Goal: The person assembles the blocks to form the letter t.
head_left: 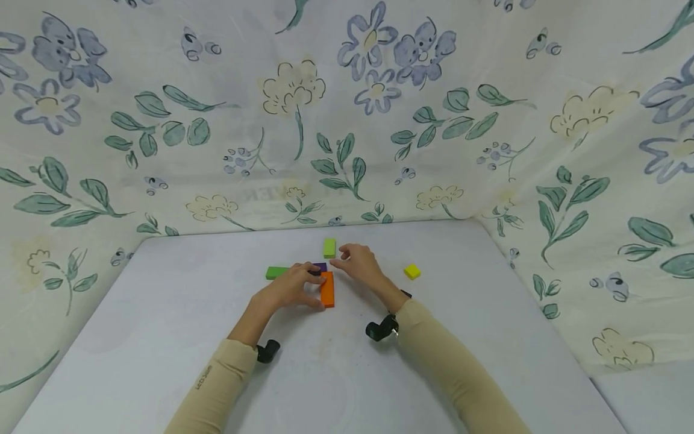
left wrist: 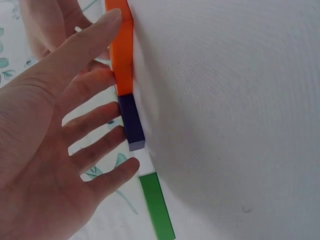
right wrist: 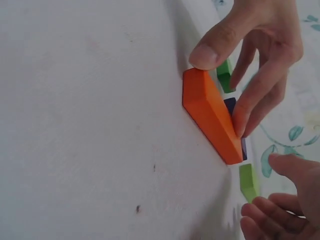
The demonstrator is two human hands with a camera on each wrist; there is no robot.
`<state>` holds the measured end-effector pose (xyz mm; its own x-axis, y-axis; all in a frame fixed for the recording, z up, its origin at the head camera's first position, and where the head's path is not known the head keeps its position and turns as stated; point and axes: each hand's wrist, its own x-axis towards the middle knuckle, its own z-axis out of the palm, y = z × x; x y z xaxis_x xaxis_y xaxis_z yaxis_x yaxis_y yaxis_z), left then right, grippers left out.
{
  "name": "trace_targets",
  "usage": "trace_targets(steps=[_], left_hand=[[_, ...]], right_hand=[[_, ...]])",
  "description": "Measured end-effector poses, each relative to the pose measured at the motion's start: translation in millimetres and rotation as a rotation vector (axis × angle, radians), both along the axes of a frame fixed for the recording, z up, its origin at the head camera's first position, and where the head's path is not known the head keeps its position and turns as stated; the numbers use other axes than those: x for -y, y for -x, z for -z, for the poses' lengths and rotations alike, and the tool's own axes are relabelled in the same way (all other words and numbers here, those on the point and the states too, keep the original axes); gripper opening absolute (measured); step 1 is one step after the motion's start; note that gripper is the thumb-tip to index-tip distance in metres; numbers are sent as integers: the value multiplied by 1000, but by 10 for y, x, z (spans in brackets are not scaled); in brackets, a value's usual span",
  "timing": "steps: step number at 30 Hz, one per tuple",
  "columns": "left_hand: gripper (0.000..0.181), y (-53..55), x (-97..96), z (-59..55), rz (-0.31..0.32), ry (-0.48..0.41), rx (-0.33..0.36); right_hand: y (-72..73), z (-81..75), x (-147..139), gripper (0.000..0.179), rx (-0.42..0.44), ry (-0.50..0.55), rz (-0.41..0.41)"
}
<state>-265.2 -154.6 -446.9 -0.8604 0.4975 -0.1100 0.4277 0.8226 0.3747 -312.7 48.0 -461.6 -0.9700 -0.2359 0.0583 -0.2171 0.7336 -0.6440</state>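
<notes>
My left hand point(head_left: 291, 286) pinches an orange rectangular block point(head_left: 328, 290) lengthwise, with the thumb at its near end and a finger at its far end. Behind the orange block lies a dark purple block point(left wrist: 131, 122), which the left fingers partly cover in the head view. A green block point(head_left: 275, 273) lies to the left, beside the left hand. My right hand point(head_left: 362, 265) hovers just right of the purple block with loosely bent fingers and nothing in them. Near its fingertips, a light green block point(head_left: 329, 248) lies farther back on the table.
A yellow block point(head_left: 412, 272) lies alone to the right of my right forearm. The white table point(head_left: 162, 337) meets a floral-patterned curtain point(head_left: 303, 181) at the back and sides. Dark wrist cameras point(head_left: 382, 327) are strapped to both wrists.
</notes>
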Motion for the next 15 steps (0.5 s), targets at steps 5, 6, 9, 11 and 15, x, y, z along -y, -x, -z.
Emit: trace_targets(steps=[5, 6, 9, 11, 15], left_hand=[[65, 17, -1, 11, 1, -4, 11], [65, 17, 0, 11, -2, -3, 13], [65, 18, 1, 8, -9, -6, 18], [65, 14, -1, 2, -12, -15, 23], [65, 0, 0, -5, -9, -25, 19]], right_hand=[[92, 33, 64, 53, -15, 14, 53], [106, 37, 77, 54, -18, 16, 59], [135, 44, 115, 56, -19, 23, 69], [141, 42, 137, 57, -8, 31, 84], [151, 63, 172, 60, 31, 21, 104]])
